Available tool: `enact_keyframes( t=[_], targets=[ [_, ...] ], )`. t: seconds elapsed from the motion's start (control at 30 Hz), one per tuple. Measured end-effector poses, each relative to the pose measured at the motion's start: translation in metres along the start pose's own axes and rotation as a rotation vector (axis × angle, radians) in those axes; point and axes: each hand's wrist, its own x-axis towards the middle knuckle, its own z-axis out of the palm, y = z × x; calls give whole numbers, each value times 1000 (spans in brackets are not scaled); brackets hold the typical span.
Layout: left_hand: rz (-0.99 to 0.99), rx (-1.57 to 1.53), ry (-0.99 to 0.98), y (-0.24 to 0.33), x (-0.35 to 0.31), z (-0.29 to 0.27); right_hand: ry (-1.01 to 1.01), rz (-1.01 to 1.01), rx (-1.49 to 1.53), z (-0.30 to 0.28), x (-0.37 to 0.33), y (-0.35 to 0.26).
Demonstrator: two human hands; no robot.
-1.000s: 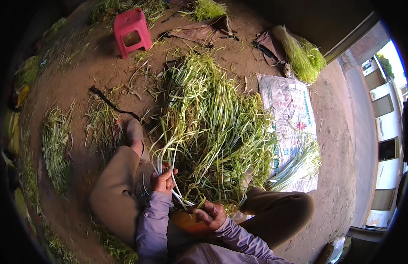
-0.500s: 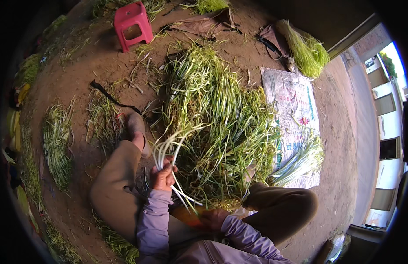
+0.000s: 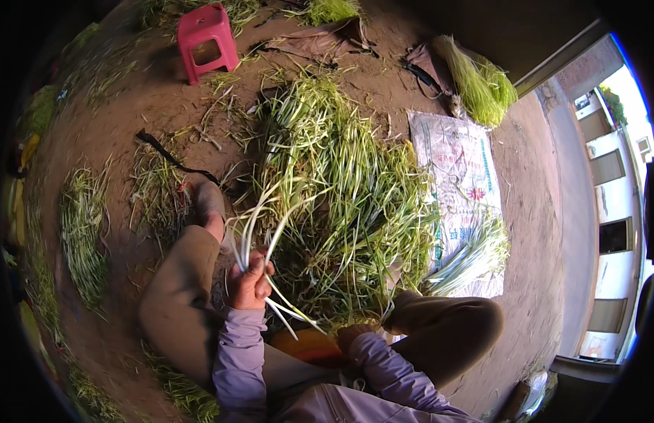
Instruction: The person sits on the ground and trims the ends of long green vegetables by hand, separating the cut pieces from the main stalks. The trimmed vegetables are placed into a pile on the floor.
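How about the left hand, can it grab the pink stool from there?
Probably not: the stool looks too far off across the dirt floor, beyond the foot, and the left hand is holding pale stalks.

white sack [image 3: 455, 166]: red and blue printed characters [image 3: 461, 231], red flower mark [image 3: 476, 193]

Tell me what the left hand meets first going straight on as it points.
Beyond the pale stalks it grips, the left hand would probably meet the left side of the green heap; depth is unclear.
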Motion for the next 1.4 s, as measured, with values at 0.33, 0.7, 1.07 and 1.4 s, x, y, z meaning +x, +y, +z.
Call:
enact_keyframes(
  t=[0.33, 0.7, 1.07, 1.4],
  targets=[
    [-209, 214, -198, -33, -8, 10, 299, -564, 1781, -99, 13, -22],
    [96, 485, -1, -50, -9, 15, 497, -177, 2269, -87, 33, -31],
    [298, 244, 177, 2, -19, 24, 568, 87, 2279, -38, 94, 14],
    [278, 163, 208, 37, -7, -1, 898, 84, 623, -40, 75, 27]
  ],
)
